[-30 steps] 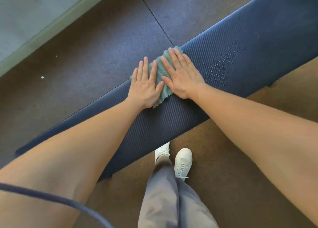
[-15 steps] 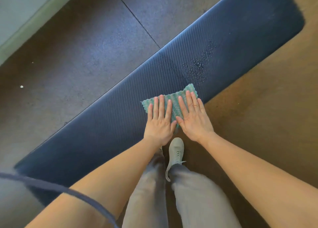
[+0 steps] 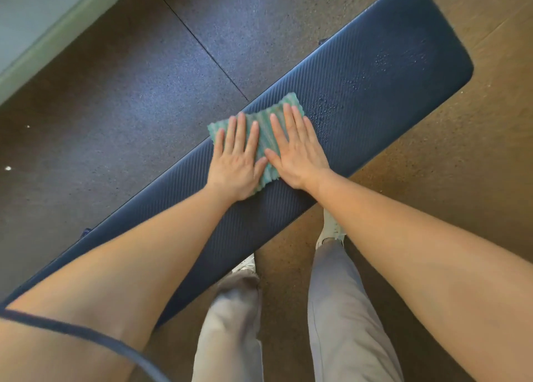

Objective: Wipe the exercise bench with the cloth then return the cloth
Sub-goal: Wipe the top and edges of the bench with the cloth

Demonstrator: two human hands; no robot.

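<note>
1. Exercise bench [image 3: 259, 223], near stretch between the forearms: dark ribbed pad with no droplets visible, judged already wiped.
2. Left hand [image 3: 235, 156]: laid flat, fingers straight and slightly spread, pressing the cloth's left half.
3. Right hand [image 3: 297, 151]: likewise flat with straight fingers, pressing the right half. The thumbs nearly meet.
4. Cloth [image 3: 264, 125]: green, lying mid-bench under both palms, corners showing past the fingertips.
5. Water droplets [image 3: 326, 107]: just beyond the right hand, scattered toward the far end, judged unwiped.
6. Outstanding: the far stretch, then returning the cloth. Its place is not in view.
</note>
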